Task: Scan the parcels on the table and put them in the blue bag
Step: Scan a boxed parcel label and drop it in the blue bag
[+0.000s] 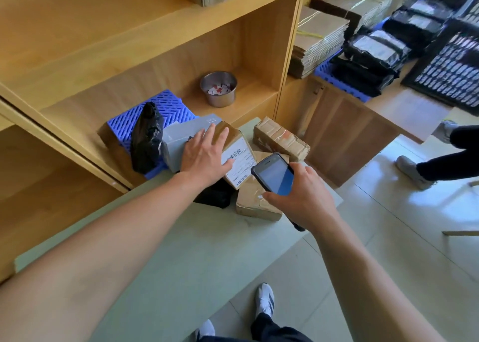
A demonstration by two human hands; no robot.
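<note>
While left [204, 156] touches, right [304, 199] grips (scanner [274, 176]).

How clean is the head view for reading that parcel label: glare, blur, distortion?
Head view: wide-angle bows the shelf edges; daylight glares off the floor tiles; the label on the parcel under the left hand is evenly lit but soft, bars visible, text unreadable; the scanner in the right hand has a bluish screen sheen.

parcel depot, stacked parcels [373, 54], flat cartons [318, 38]
</note>
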